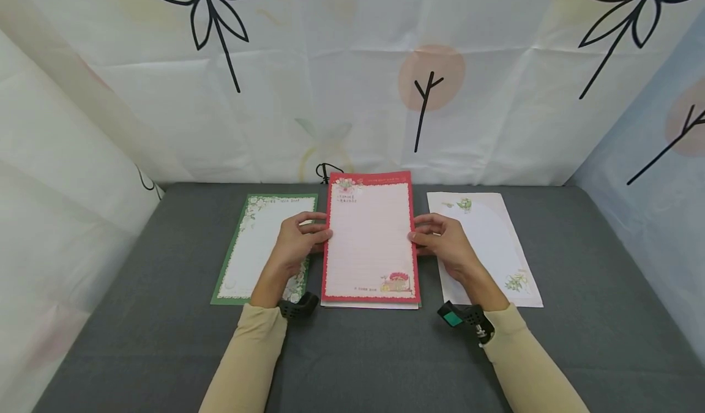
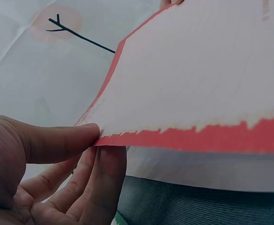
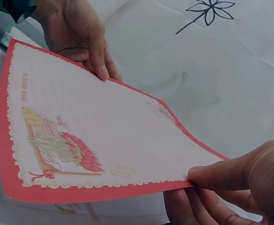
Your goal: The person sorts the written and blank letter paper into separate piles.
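In the head view a pink sheet of letter paper with a red scalloped border [image 1: 368,235] is held up at the middle of the table. My left hand [image 1: 294,246] pinches its left edge, thumb on top and fingers beneath. The right hand [image 1: 450,246] grips the opposite edge the same way. Below the red border, the left wrist view shows a pale sheet [image 2: 197,171] underneath. The right wrist view has flowers printed near a corner of the red-bordered sheet [image 3: 127,117], which bends slightly. How many sheets lie under it I cannot tell.
A green-bordered sheet [image 1: 242,266] lies on the left, partly under my left forearm. On the right lies a white sheet with leaf prints [image 1: 496,241], partly covered by my right hand. The dark grey tablecloth [image 1: 374,364] meets a patterned white curtain [image 1: 352,95] at the back.
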`<state>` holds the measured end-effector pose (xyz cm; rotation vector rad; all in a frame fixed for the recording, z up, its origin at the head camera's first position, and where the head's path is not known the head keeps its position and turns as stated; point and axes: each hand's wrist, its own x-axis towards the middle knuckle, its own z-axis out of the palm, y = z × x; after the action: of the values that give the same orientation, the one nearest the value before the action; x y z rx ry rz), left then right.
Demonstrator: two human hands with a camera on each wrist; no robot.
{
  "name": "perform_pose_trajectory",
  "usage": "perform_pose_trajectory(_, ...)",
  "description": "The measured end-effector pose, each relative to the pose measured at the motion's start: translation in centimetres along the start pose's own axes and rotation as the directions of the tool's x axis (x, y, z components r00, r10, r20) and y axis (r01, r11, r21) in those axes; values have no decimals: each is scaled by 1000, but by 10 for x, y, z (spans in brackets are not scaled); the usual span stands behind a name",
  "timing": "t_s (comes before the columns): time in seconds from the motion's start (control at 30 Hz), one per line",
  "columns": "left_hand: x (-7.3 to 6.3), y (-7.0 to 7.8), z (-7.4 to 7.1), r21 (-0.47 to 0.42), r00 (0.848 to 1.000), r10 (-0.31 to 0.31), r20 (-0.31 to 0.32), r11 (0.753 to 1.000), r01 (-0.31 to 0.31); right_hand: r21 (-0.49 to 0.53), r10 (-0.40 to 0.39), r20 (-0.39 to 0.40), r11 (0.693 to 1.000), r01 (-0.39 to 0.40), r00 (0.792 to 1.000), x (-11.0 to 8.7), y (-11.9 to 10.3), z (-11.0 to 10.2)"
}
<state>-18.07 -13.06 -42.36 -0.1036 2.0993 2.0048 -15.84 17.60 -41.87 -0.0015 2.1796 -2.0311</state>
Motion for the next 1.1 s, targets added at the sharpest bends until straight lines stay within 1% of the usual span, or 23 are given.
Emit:
perform_pose_trajectory(0.13, -1, 3, -5, 5, 1000, 2, -9, 1000, -2, -4, -28, 8, 1000, 28, 1000, 0, -2, 7)
perform_pose_trajectory(0.2, -1, 4, -9, 16, 1000, 8, -19, 1000, -7, -7, -35, 9, 999, 35, 999, 2, -4, 12)
perform_pose_trajectory(0.33, -2, 7, -22, 45, 998, 31, -48, 999, -29, -3, -50, 18, 999, 50, 999, 8, -9, 27)
perform_pose_trajectory(0.43, -5, 9, -34, 72, 995, 43, -90, 997, -37, 13, -57, 30, 998, 57, 998, 14, -13, 43)
perform_pose_trajectory(0.67, -14, 15, -70, 152, 978, 26, -206, 988, 6, 72, -20, 23, 997, 18, 1000, 32, -21, 87)
perform_pose_trajectory(0.87, -25, 16, -100, 188, 965, 15, -263, 982, 36, 109, -8, 38, 994, 4, 999, 44, -19, 123)
perform_pose_trajectory(1.0, -30, 13, -115, 212, 952, 6, -306, 975, 61, 110, 8, 45, 994, -13, 999, 48, -16, 145)
perform_pose_trajectory(1.1, -31, 10, -121, 244, 939, -4, -344, 965, 93, 93, 26, 44, 995, -30, 999, 50, -16, 159)
